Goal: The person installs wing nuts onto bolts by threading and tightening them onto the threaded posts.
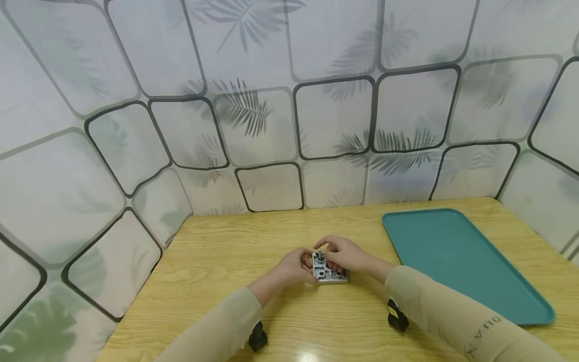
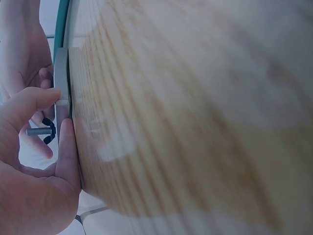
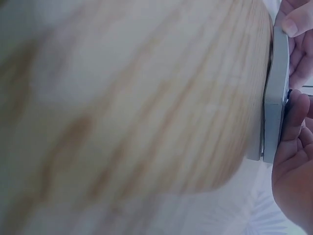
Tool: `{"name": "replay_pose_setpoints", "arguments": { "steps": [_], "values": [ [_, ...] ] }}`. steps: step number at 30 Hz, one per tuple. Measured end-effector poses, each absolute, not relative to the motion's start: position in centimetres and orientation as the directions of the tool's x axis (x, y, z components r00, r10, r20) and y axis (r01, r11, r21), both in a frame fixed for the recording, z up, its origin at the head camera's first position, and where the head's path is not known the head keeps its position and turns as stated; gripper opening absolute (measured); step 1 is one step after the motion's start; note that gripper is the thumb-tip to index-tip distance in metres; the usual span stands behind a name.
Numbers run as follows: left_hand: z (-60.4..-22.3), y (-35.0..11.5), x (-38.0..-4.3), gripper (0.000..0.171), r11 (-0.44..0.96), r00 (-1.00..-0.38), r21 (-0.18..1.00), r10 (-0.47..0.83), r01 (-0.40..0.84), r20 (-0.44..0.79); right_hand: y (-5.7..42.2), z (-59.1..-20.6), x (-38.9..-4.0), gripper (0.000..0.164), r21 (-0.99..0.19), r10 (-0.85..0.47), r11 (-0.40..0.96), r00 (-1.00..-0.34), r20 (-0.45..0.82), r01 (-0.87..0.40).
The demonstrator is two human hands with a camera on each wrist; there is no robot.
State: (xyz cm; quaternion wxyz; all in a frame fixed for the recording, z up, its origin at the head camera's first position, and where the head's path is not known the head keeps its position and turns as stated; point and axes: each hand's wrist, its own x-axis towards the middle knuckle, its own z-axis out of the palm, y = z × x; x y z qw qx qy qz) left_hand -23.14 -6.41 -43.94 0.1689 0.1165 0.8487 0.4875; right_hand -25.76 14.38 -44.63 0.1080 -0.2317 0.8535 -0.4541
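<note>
On the wooden table my left hand [image 1: 296, 269] grips a silver metal plate [image 1: 332, 281] by its left side, thumb and fingers at the edge. The plate has recesses in its upper face. A threaded bolt [image 1: 320, 254] stands up near its back left corner, with a black wing nut [image 2: 49, 130] low on it in the left wrist view. My right hand [image 1: 347, 254] lies over the plate's right part, index finger reaching toward the bolt, other fingers bent down on the plate. Whether its hidden fingertips pinch anything cannot be seen.
A teal tray [image 1: 452, 261] lies on the right side of the wooden table [image 1: 217, 266]. Patterned curtain-like walls [image 1: 334, 120] enclose the table at the back and both sides. Dark wrist devices [image 1: 398, 315] hang below the sleeves.
</note>
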Motion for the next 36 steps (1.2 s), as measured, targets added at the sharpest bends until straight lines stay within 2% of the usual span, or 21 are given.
{"name": "replay_pose_setpoints", "arguments": {
  "steps": [13,21,31,36],
  "values": [
    [-44.0,-6.6,-23.1,0.073,0.508,-0.916,0.861,0.355,0.019,-0.189,14.2,-44.6,-25.5,0.030,-0.797,-0.499,0.510,-0.866,0.031,-0.323],
    [-44.1,-6.5,-23.2,0.073,0.500,-0.916,0.866,0.360,0.028,-0.179,13.3,-44.7,-24.9,0.006,-0.750,-0.411,0.574,-0.908,0.083,-0.329],
    [-44.0,-6.4,-23.2,0.073,0.489,-0.915,0.872,0.361,0.023,-0.178,11.5,-44.6,-24.6,0.028,-0.541,-0.241,0.799,-0.964,0.115,-0.265],
    [-43.9,-6.4,-23.2,0.072,0.488,-0.915,0.872,0.365,0.031,-0.172,11.2,-44.4,-24.5,0.025,-0.542,-0.222,0.803,-0.968,0.112,-0.247]
  ]
}}
